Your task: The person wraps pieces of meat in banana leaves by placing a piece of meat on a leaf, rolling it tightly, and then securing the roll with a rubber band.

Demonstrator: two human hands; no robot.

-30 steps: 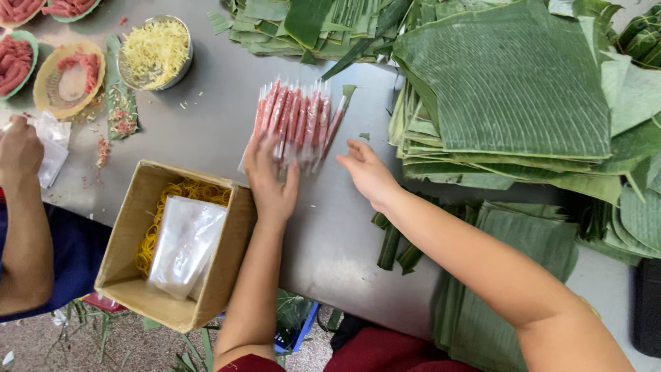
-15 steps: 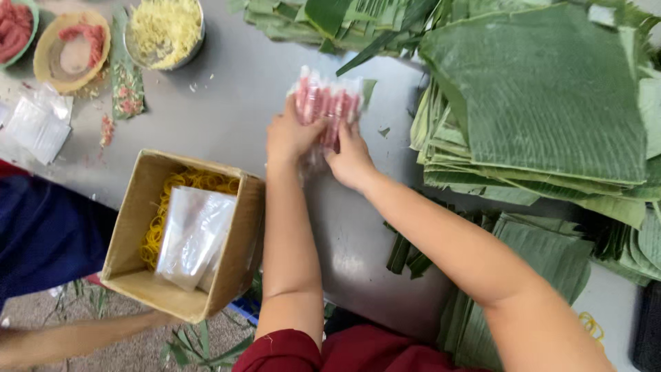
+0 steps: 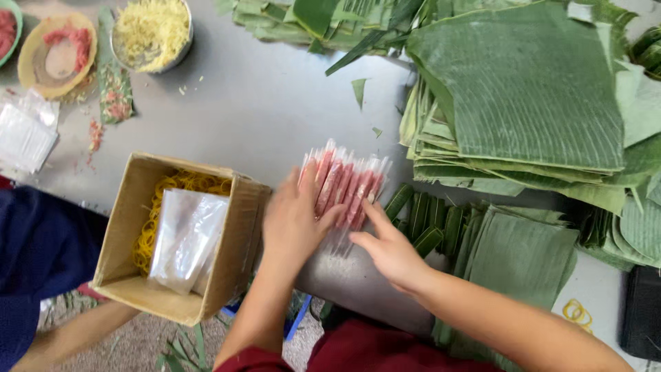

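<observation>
- Where the grey table [image 3: 261, 110] meets its near edge, the left hand [image 3: 295, 220] lies flat, fingers spread, on a row of red sticks in clear sleeves [image 3: 348, 184].
- Right hand [image 3: 389, 246] – open, one fingertip touching the row's right side.
- Cardboard box [image 3: 237, 238] beside them holds what look like yellow rubber bands.
- Farther off – stacked banana leaves [image 3: 523, 103].

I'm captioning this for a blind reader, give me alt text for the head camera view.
A person's left hand and right hand press on a row of thin red sticks in clear plastic sleeves on a grey table, between an open cardboard box of yellow rubber bands and stacked green banana leaves.
</observation>
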